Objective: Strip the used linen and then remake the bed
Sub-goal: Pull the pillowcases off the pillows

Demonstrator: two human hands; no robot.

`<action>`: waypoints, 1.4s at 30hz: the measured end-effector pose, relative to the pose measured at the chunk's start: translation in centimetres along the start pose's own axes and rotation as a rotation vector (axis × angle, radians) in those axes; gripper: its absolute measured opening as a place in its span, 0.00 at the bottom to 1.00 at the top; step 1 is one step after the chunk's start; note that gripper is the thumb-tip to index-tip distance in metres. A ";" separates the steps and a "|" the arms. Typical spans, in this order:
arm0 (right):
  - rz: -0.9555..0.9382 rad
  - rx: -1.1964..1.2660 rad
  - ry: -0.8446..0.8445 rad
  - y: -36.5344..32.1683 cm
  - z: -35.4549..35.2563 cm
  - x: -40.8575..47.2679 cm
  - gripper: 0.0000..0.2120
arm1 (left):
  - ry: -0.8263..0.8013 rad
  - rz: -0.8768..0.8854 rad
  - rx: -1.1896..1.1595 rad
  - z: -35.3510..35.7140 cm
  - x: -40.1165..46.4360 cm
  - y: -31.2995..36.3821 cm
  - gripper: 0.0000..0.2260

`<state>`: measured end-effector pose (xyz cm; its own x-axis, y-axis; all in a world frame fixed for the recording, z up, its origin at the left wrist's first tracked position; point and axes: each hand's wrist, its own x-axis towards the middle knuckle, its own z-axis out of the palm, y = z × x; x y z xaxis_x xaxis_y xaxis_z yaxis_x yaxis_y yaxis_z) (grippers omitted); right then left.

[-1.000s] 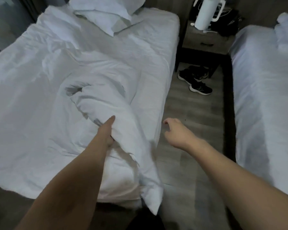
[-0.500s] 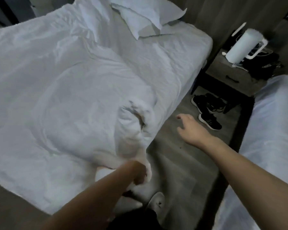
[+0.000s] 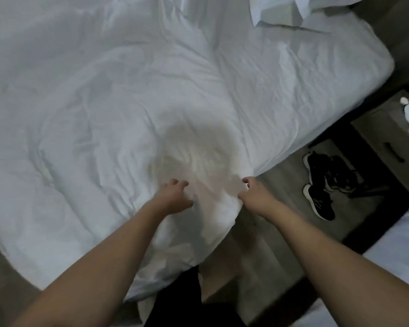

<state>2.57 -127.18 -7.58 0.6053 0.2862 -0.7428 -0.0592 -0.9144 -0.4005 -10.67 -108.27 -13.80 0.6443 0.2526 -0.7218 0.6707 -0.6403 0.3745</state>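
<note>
Head view: left hand [image 3: 175,197] and right hand [image 3: 253,194], fingers curled into the rumpled white duvet [image 3: 132,119] at the bed corner.

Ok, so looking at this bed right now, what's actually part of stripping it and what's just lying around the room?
Part of the job:
white duvet, bunched at the near corner
left hand, gripping the duvet
right hand, at the duvet's edge, grip unclear
pillows at the head

Just lying about:
black trainers on the floor
bedside cabinet
second bed

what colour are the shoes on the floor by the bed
Black with white soles, the shoes, clearest in the head view.
</note>
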 end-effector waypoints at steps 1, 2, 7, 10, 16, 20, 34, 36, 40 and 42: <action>0.021 -0.003 -0.001 0.9 -1.1 1.3 0.29 | 0.003 -0.020 0.016 0.2 1.3 1.4 0.31; 0.046 -0.009 0.011 1.9 -2.3 2.8 0.28 | 0.010 -0.035 0.039 0.3 2.7 2.8 0.30; 0.150 -0.012 0.013 7.5 -6.0 12.1 0.28 | 0.156 0.138 0.268 -0.9 11.4 10.6 0.26; 0.153 0.103 -0.041 9.7 -5.0 17.6 0.30 | 0.264 0.319 0.462 -1.2 17.4 15.5 0.27; 0.144 0.381 -0.350 12.6 -0.4 19.2 0.38 | 0.062 0.519 1.203 1.1 23.2 19.0 0.20; 0.125 0.273 -0.362 12.4 -1.5 15.8 0.33 | 0.081 0.539 1.255 -1.3 19.2 17.9 0.15; -0.409 -0.285 -0.147 -7.7 1.1 8.5 0.25 | -0.047 -0.359 1.039 -17.7 -1.9 -9.3 0.22; -0.347 -0.443 -0.121 -8.9 3.1 9.1 0.27 | -0.192 -0.450 0.687 -16.2 1.5 -13.3 0.33; 0.042 -0.269 -0.131 -6.6 4.2 13.0 0.32 | -0.218 -0.124 0.574 -11.1 8.2 -16.5 0.19; 0.182 -0.209 -0.055 -4.7 3.9 14.9 0.34 | -0.152 -0.183 0.542 -10.9 7.0 -12.2 0.34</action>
<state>8.83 -117.47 -18.85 0.5552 0.1217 -0.8228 0.0057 -0.9898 -0.1425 -10.33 -90.82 -17.07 0.4491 0.3129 -0.8369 0.4572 -0.8852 -0.0856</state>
